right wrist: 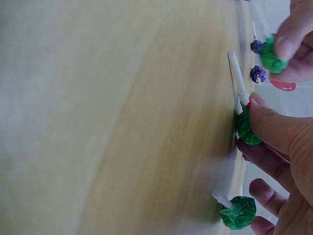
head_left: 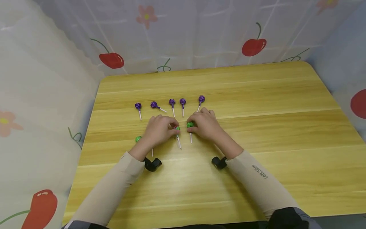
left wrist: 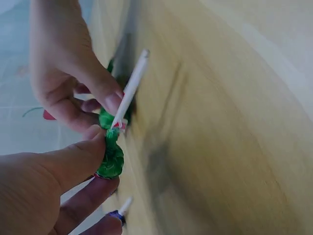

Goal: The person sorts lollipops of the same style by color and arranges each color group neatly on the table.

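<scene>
My left hand pinches a green-wrapped lollipop by its head between thumb and finger, its white stick pointing toward me. Just to the right, my right hand grips another green lollipop the same way, its stick near the tabletop. The two hands are close but apart. Beside the left wrist lies a green lollipop, partly covered by the hand. A white stick shows below that wrist, its head hidden. In the right wrist view, one more green lollipop lies near my lower right fingers.
Several purple lollipops, among them one at the left and one at the right, form a rough row beyond my hands on the wooden table. A curtain with cherries hangs behind the table's far edge.
</scene>
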Demonstrator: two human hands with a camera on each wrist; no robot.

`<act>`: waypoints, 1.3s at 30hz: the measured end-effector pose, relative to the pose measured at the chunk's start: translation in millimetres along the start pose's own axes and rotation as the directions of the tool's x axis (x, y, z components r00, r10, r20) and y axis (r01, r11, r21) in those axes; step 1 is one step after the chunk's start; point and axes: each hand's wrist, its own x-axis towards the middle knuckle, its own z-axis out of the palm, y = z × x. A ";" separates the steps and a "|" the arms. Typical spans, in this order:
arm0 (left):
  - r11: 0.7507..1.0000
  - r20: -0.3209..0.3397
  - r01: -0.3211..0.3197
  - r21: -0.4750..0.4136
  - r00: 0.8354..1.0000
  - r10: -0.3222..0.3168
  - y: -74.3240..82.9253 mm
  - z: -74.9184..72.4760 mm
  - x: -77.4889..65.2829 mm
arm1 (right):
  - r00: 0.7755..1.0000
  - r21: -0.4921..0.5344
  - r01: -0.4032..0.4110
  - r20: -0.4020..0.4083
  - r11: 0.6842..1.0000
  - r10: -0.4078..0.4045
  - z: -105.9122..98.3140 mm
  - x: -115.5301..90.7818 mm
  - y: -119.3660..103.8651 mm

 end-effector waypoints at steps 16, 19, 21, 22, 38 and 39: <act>0.997 0.088 -0.039 -0.065 0.995 0.045 -0.7 2.9 -20.2 | 1.000 0.014 -0.014 0.009 1.000 0.014 0.1 -0.4 0.3; 0.998 0.075 -0.045 -0.041 0.996 0.048 -4.0 5.4 -19.6 | 1.000 0.015 -0.018 0.013 1.000 0.018 0.2 -0.6 -0.1; 0.998 0.064 -0.053 -0.024 0.996 0.054 -5.6 6.9 -19.3 | 1.000 0.013 -0.019 0.013 1.000 0.018 0.0 -0.7 -0.7; 0.998 0.060 -0.057 -0.017 0.997 0.057 -6.1 7.5 -19.2 | 1.000 0.012 -0.018 0.013 1.000 0.017 0.1 -0.7 -0.8; 0.997 0.048 -0.063 0.048 0.997 0.060 -3.2 12.2 -19.0 | 1.000 0.009 -0.021 0.016 1.000 0.021 0.2 -0.3 -1.0; 0.997 0.047 -0.063 0.051 0.997 0.061 -3.0 12.3 -19.0 | 1.000 0.009 -0.020 0.016 1.000 0.020 0.3 -0.5 -0.9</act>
